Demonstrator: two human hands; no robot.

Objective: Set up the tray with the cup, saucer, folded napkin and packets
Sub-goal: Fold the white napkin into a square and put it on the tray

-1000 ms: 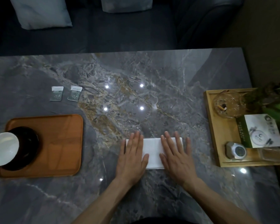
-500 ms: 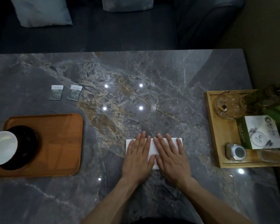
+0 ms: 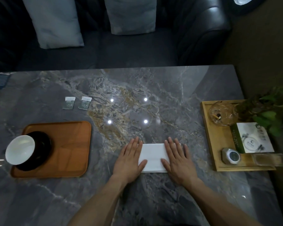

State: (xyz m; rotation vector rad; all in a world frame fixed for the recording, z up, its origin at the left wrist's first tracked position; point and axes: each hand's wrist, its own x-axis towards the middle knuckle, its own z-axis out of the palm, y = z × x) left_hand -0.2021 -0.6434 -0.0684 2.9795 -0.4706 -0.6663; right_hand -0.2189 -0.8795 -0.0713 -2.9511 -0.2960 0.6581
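Napkin step in hand, by my read: both hands flat with fingers straight, left hand [image 3: 129,159] on the left end and right hand [image 3: 178,159] on the right end of the folded napkin [image 3: 152,158], pressing it onto the table [image 3: 153,95], neither gripping anything. Cup [image 3: 20,150] sits on the saucer [image 3: 39,149] at the left end of the orange tray [image 3: 69,147], and two packets [image 3: 77,103] lie on the table just beyond the tray. Next move likely needs a pinch under a napkin edge and a carry left to the tray's bare right half; path looks open, wooden tray [image 3: 219,144] with ashtray sits well right, near table edge.
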